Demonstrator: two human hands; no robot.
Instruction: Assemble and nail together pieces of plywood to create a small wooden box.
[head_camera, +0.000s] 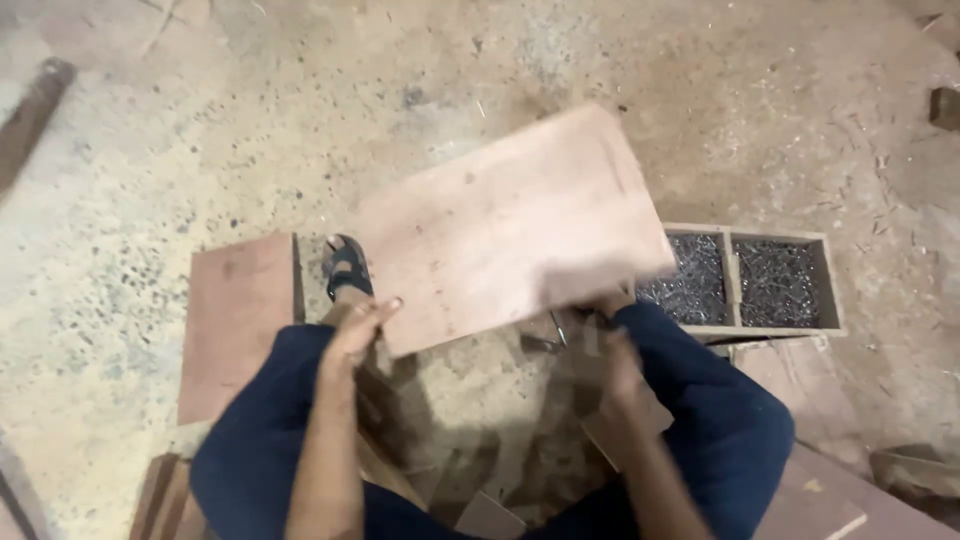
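Here the left hand (362, 325) pinches the near corner of a plywood panel (510, 230), tilting it above the knees; the right hand (618, 365), blurred, seems curled under its other end. Beyond stands a two-compartment wooden nail box (755, 282).

Board (510, 225) over the knees, tray of nails (745, 280) to its right (on floor), smaller board (238, 320) left.

Soft, even daylight; weak shadow under board (510, 225); motion blur on board and right hand (620, 375)
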